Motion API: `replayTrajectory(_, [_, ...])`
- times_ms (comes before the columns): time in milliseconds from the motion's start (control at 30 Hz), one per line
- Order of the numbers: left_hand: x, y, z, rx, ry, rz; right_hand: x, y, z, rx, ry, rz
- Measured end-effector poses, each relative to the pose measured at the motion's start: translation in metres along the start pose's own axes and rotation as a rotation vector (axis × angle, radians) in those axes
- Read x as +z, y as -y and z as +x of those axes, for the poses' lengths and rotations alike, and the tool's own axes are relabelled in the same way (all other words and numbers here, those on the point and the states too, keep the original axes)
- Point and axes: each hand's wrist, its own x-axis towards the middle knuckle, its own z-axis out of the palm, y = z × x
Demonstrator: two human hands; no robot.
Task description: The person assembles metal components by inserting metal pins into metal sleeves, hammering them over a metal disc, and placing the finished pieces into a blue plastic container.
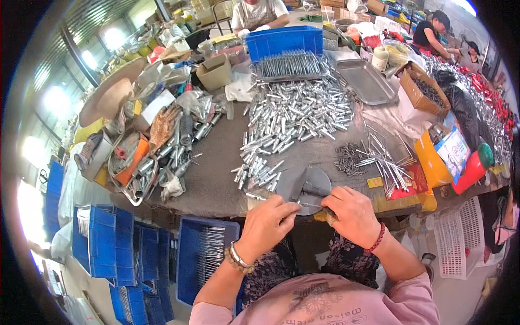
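My left hand (269,223) is closed in a pinch at the table's near edge, with a small silver metal piece (299,203) at its fingertips. Across from it, my right hand (353,215) pinches one end of a thin metal rod (313,205), which points toward the left fingertips. Whether rod and piece touch is too small to tell. Just beyond both hands stands a grey round metal fixture (320,177) with a dark block on it. Short silver metal tubes (295,111) lie heaped past the fixture. To the right are loose thin rods (385,160) and small dark screw-like parts (351,159).
A blue bin (284,42) and a tray of upright rods (290,66) stand at the back. Tools and clutter (176,138) cover the left side. A metal tray (368,81) and cardboard box (425,89) sit at right. Blue crates (187,260) are below left. Other people work beyond.
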Motion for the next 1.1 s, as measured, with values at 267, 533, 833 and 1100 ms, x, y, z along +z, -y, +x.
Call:
replayTrajectory(267, [-0.009,-0.009,-0.004,0.028,0.130,-0.072,-0.005,-0.001,0.000,0.019,-0.012,-0.030])
replayTrajectory(533, [-0.001,0.007,-0.002,0.045,0.029,0.082,-0.003,-0.005,0.001,0.043,0.030,-0.025])
replayTrajectory(833, [0.004,0.009,0.011,0.030,-0.064,0.005,0.003,-0.010,0.001,-0.036,-0.062,-0.039])
replayTrajectory(1100, [0.006,0.010,0.009,0.082,-0.124,-0.002,0.005,-0.006,0.004,-0.083,-0.083,-0.093])
